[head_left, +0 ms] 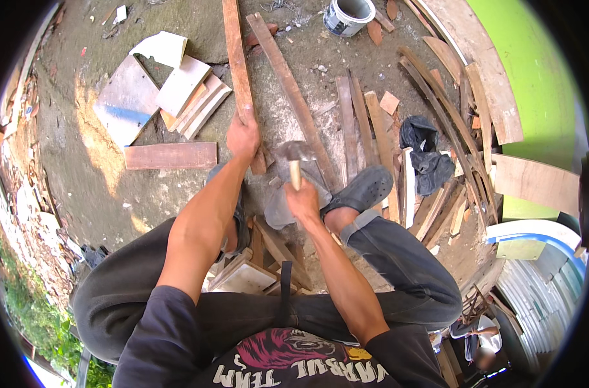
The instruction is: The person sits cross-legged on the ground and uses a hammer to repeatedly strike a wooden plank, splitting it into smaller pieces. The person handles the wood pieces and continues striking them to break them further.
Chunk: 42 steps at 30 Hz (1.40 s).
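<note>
My left hand [243, 137] is closed around the long reddish plank [240, 71], which lies on the concrete ground [94, 168] running away from me, its near end by my left foot. My right hand [302, 200] is clenched on the hammer [295, 155], head raised just beside my left fingers. A glancing blow could catch them, or the plank could kick sideways towards the 2nd plank [288, 90].
</note>
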### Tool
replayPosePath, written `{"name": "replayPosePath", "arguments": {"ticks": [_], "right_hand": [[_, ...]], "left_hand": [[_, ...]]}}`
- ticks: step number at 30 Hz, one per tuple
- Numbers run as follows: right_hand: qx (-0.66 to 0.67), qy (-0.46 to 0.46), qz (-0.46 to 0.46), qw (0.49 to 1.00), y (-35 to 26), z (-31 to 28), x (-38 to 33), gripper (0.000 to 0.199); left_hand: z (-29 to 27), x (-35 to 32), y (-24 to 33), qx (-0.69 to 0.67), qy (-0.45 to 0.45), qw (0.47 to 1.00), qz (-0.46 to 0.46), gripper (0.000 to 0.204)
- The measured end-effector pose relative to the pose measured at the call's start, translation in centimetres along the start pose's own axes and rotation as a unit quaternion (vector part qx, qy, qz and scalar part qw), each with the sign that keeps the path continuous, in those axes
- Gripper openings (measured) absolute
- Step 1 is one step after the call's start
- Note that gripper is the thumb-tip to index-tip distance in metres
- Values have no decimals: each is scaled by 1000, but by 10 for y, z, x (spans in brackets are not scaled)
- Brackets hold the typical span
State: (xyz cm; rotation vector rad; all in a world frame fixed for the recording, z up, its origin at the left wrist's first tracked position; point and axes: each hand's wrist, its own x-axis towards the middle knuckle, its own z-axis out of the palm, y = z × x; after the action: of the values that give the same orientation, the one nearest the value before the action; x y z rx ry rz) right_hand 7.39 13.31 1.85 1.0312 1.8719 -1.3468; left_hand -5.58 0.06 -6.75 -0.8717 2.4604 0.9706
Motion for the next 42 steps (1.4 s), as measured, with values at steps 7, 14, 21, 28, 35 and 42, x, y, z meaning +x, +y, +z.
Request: {"name": "replayPosePath", "arguments": {"ticks": [7, 14, 21, 28, 35, 42], "right_hand": [[173, 69, -48, 981, 6, 29, -6, 17], [168, -17, 102, 980, -17, -3, -14, 17], [51, 29, -33, 998, 8, 24, -1, 20], [-50, 74, -52, 995, 19, 5, -8, 29], [-44, 31, -39, 998, 22, 23, -12, 29], [40, 157, -210, 964, 57, 17, -11, 28]], "left_hand": [[4, 1, -1, 16, 12, 1000, -3, 73], [-2, -1, 1, -32, 8, 999, 11, 71], [2, -2, 3, -6, 20, 1000, 2, 71], [-1, -3, -4, 7, 2, 1000, 1, 74], [-1, -1, 1, -7, 3, 1000, 2, 75], [-3, -1, -2, -41, -1, 999, 12, 78]]}}
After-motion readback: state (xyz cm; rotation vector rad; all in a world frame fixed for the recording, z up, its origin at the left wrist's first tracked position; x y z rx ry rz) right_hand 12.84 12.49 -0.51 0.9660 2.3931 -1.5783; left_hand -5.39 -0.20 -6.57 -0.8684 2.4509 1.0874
